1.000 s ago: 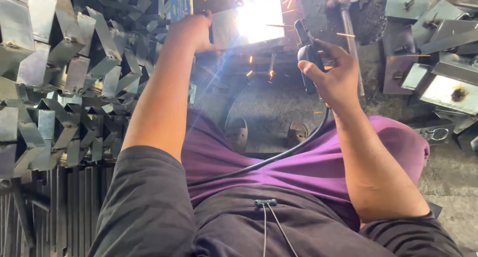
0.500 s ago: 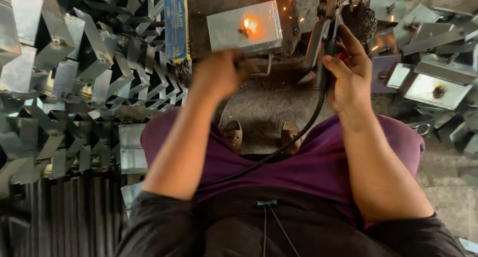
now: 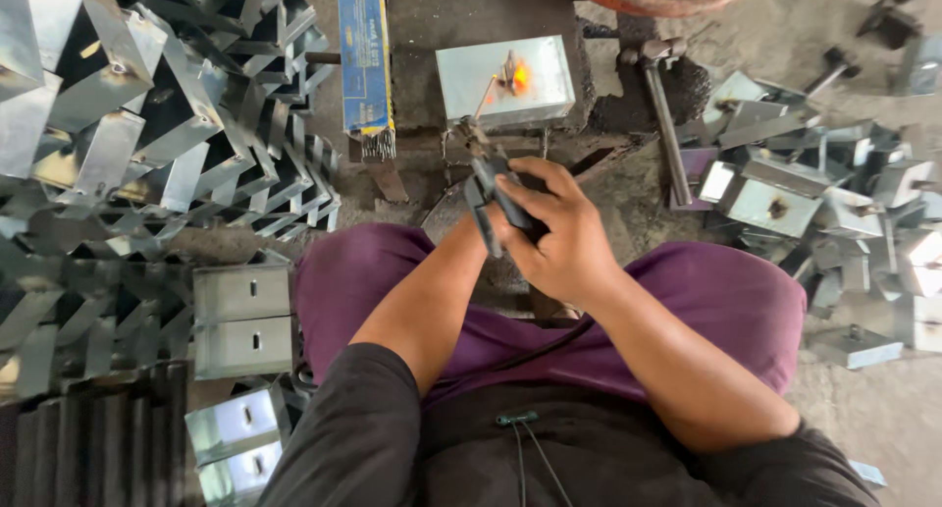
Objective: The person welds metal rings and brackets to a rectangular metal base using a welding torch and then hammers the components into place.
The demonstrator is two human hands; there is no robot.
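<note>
My right hand (image 3: 559, 237) grips a dark welding electrode holder (image 3: 488, 201), its thin rod pointing up toward a square galvanised metal bracket (image 3: 504, 80) on the work block. A small orange glow (image 3: 519, 75) sits on top of that bracket. My left hand is hidden behind the right hand and the holder; only its forearm (image 3: 432, 296) shows, reaching in from the lower left. A black cable (image 3: 545, 340) runs from the holder back across my purple-trousered lap.
A big heap of bent metal brackets (image 3: 118, 124) fills the left. More brackets (image 3: 834, 203) lie scattered at right. A blue box of welding rods (image 3: 365, 55) lies left of the block, a hammer (image 3: 662, 114) to its right. Two stacked brackets (image 3: 242, 316) rest by my left knee.
The bright welding arc has died down to a small glow. Both hands drew back from the bracket toward my lap and came together at the holder.
</note>
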